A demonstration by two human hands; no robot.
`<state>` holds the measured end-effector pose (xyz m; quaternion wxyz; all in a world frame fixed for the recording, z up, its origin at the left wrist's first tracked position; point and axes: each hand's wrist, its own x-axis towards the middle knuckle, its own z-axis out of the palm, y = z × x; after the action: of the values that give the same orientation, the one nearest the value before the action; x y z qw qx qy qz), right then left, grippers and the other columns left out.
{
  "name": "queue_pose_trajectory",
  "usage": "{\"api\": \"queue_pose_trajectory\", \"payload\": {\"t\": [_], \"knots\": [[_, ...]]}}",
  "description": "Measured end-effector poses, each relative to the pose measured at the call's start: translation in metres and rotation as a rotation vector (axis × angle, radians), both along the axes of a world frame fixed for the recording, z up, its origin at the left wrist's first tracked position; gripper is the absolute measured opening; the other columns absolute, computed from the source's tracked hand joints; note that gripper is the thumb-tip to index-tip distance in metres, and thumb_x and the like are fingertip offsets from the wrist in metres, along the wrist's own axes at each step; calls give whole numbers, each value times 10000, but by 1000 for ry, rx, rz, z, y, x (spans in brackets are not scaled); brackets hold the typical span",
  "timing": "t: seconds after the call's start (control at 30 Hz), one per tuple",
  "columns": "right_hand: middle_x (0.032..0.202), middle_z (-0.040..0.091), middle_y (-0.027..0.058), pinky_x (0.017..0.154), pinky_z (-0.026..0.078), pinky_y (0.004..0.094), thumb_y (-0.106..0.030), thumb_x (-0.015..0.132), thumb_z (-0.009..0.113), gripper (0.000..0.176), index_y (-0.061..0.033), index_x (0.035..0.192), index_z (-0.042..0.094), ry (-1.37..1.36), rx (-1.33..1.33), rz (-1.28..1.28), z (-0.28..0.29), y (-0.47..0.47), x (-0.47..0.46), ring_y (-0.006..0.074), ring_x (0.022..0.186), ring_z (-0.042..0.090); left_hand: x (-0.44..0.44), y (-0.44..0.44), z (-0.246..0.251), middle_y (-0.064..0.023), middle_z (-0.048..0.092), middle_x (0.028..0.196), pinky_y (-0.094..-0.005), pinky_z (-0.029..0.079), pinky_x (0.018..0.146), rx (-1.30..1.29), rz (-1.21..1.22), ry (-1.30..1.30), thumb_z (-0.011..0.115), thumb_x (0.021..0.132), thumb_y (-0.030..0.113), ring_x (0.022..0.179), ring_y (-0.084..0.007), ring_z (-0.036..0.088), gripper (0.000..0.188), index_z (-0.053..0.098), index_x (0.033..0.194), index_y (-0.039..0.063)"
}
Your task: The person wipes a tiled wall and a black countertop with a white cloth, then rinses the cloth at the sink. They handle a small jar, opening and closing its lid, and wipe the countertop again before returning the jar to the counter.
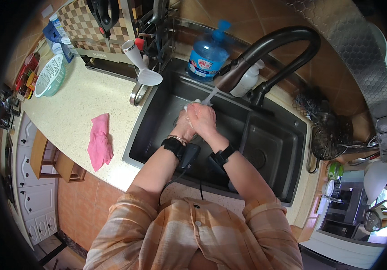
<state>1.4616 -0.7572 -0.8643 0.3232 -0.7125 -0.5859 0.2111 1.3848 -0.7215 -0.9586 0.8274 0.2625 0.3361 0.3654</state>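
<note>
Above the larger basin of a dark double sink (139, 128), my two hands are pressed together, wet and with white suds on them. My left hand (184, 126) is partly covered by my right hand (203, 116), which lies over its fingers. Something white shows at the fingertips; whether it is foam or a held item I cannot tell. Water (210, 97) runs onto the hands from the spout of a dark gooseneck faucet (235, 76). Black straps with small devices sit on both wrists, and cables hang below them.
Behind the sink stand a blue pump bottle of dish soap (205, 60) and a white pump bottle (247, 81). A pink cloth (99, 141) lies on the counter (68, 111) at left. A white rice paddle (149, 77) rests by the knife rack; a green basket (53, 79) stands farther left.
</note>
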Motion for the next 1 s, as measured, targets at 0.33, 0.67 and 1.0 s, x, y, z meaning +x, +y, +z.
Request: {"api": "queue_pose_trajectory", "payload": {"t": [0.33,0.67,1.0], "knots": [[898,660,214,803,500,475,-401,835,524,379,-69,854,705,-83,-172,-155,-13,24,35,404,892,626,2,-8,40,-83,633,814,-343,507,528,-44,26,270,403,969,208,637,-183,600,264,595,981,26],[895,655,214,737,491,425,-319,919,527,310,-35,930,652,187,60,-127,-19,25,65,351,865,647,-37,15,48,-128,620,1077,-371,568,685,-62,-90,240,356,1009,406,895,-252,647,475,496,1211,0],[934,678,132,750,500,297,-215,674,793,505,37,1080,631,360,-314,384,14,18,90,179,828,649,-25,21,59,-66,646,958,-286,499,668,79,-249,261,523,952,435,788,-154,621,405,587,1113,68]]}}
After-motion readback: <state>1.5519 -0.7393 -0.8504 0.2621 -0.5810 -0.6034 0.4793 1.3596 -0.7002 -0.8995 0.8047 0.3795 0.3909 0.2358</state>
